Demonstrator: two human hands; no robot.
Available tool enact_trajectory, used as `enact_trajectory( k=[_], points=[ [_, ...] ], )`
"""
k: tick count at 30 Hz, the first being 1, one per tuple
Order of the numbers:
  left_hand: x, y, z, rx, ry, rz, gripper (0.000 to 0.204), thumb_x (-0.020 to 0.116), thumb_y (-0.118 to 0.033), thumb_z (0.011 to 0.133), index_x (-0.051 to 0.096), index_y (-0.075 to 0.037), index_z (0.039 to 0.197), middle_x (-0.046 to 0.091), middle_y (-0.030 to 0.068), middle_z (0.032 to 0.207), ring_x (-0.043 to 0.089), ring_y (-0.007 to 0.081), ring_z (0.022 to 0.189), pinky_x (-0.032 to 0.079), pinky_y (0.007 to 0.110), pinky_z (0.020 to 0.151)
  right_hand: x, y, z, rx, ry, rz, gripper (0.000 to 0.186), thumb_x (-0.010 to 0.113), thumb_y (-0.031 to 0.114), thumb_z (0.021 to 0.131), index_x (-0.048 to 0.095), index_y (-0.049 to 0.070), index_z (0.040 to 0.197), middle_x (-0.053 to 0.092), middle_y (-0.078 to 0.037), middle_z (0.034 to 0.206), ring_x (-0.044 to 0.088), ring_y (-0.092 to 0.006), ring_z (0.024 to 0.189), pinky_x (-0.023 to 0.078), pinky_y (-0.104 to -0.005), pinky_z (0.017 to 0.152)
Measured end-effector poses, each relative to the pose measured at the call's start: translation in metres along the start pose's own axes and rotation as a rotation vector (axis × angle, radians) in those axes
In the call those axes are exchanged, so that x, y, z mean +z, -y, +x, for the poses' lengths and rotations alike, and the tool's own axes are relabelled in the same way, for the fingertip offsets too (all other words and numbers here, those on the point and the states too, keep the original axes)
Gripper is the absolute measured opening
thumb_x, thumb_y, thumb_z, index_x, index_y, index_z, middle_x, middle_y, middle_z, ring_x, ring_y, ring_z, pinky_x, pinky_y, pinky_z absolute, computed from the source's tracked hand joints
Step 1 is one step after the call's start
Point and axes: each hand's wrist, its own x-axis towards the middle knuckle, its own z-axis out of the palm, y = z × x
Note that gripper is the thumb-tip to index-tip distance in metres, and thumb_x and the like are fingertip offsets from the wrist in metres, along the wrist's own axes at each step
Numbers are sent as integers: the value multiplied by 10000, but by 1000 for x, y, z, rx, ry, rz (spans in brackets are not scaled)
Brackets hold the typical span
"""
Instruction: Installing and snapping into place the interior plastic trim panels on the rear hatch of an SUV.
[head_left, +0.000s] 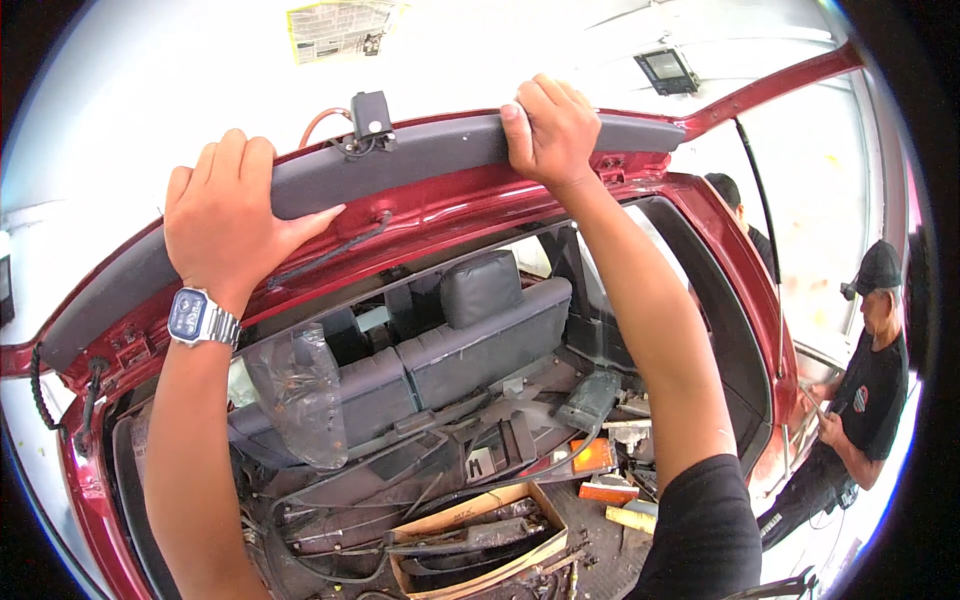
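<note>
A long dark grey trim panel (420, 172) runs along the raised red tailgate (345, 235) of a car. My left hand (222, 215), with a silver watch (198, 316) at the wrist, lies over the panel's left part. Its fingers hook over the upper edge, and its thumb stretches to the right along the lower side. Toward the panel's right end, my right hand (553, 130) is closed round the upper edge, thumb bent against the fingers; its fingertips are hidden. Between the hands, a small black box-shaped part (373, 115) with a cable stands on the panel's edge.
Below lies the cargo area, with grey rear seats (465, 345), clear plastic sheeting (305, 400), an open cardboard box (545, 500) of parts and orange lamps (594, 456). A black gas strut (760, 200) rises at right. Two people stand there, one in a black cap (880, 268).
</note>
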Motion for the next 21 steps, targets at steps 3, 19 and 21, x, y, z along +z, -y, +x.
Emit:
enact_trajectory(
  k=[3,19,21],
  points=[
    [2,-1,2,18,-51,7,634,880,-621,581,595,-133,868,558,5,869,574,204,802,411,370,712,-5,-3,-3,32,28,90,263,721,345,893,629,101,857,601,-68,806,608,-292,745,477,-411,652],
    [-1,-2,-1,-36,-40,7,646,866,-631,600,627,-123,920,575,19,895,599,213,844,433,377,745,-74,-55,-23,-90,340,-38,717,950,152,653,551,42,1239,613,-144,1144,596,-355,1064,497,-470,933],
    [1,-1,-2,-35,-72,-23,648,863,-637,600,621,-124,913,570,16,891,595,212,838,431,377,746,-73,-54,-22,-92,367,-26,717,945,139,650,547,38,1238,612,-144,1135,593,-354,1061,498,-472,928]
  ],
)
